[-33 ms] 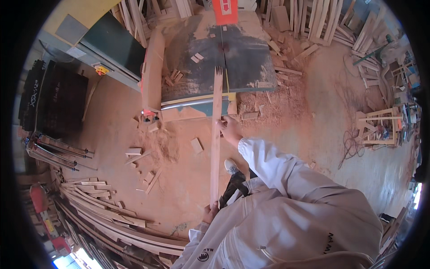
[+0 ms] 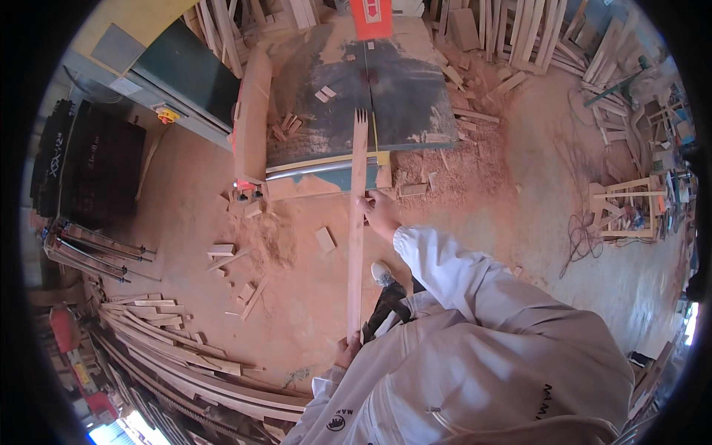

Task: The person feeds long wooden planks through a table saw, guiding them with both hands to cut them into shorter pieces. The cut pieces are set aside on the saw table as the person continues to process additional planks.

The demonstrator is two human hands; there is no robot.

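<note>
A long, narrow wooden board [image 2: 356, 259] points away from me, its far end cut into several pointed fingers above the dark saw table [image 2: 311, 137]. My right hand [image 2: 382, 215] grips the board near its middle, from the right side. Close to my body, my left hand [image 2: 346, 351] holds the near end, partly hidden by the board and my jacket. A thin slot runs across the table beyond the board's tip, towards an orange guard [image 2: 372, 21]. Small wood offcuts [image 2: 325, 94] lie on the table's dusty surface.
A machine cabinet with a yellow-and-red switch [image 2: 168, 116] stands left of the table. Offcuts [image 2: 325, 239] and sawdust [image 2: 475, 170] litter the floor. Stacked boards [image 2: 178, 348] lie at lower left; wooden strips [image 2: 530, 37] lean at the back. A wooden stand [image 2: 630, 209] and cable are on the right.
</note>
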